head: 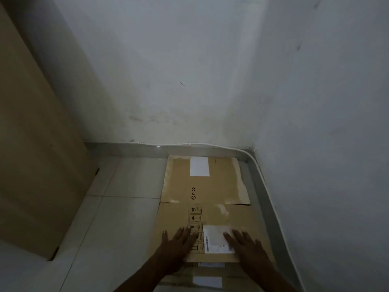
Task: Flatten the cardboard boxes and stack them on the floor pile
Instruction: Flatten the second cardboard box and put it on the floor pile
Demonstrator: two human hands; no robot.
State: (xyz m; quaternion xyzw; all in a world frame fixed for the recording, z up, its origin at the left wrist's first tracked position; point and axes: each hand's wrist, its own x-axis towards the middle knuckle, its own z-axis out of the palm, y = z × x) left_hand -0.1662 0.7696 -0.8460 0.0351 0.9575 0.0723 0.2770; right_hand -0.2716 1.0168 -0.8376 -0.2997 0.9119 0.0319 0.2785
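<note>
A flattened brown cardboard box (212,194) with a PICO logo, handling symbols and white labels lies on the tiled floor in the room's corner. It rests on more flattened cardboard (208,279), whose near edge shows below it. My left hand (179,243) presses flat on the box's near part, fingers spread over the printed symbols. My right hand (244,243) presses flat beside it, fingertips on the white shipping label (216,237).
A large cardboard sheet (35,144) leans upright at the left. White walls meet in the corner behind the pile, with a grey skirting and a white cable (263,175) along it. Pale floor tiles (126,197) lie left of the pile.
</note>
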